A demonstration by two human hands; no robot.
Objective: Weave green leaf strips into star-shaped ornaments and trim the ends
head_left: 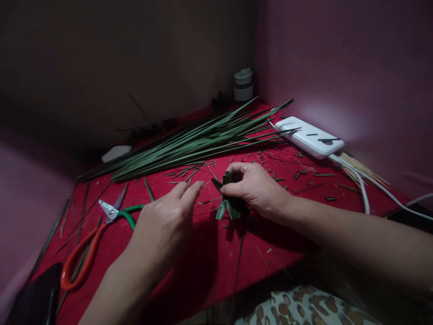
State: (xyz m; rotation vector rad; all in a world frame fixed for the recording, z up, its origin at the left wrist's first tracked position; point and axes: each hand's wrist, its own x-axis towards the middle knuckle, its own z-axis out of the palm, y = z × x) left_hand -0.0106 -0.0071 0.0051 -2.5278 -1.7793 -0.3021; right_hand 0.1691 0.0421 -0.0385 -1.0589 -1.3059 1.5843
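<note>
My right hand [248,185] pinches a small folded green leaf piece [232,205] over the red cloth [203,253]. Leaf flaps stick out below and to the left of its fingers. Just left of it, my left hand [172,216] has thumb and forefinger pressed together at a thin stick [207,183]. Orange and green handled scissors [110,216] lie with open blades left of my left hand. Behind both hands stretches a pile of long green leaf strips [189,142].
A white power bank [309,137] with white cables [389,187] lies at the right, near thin pale sticks [365,169]. Cut leaf bits are scattered on the cloth. A lidded container [243,85] stands in the back corner; a dark object [35,295] is at the lower left.
</note>
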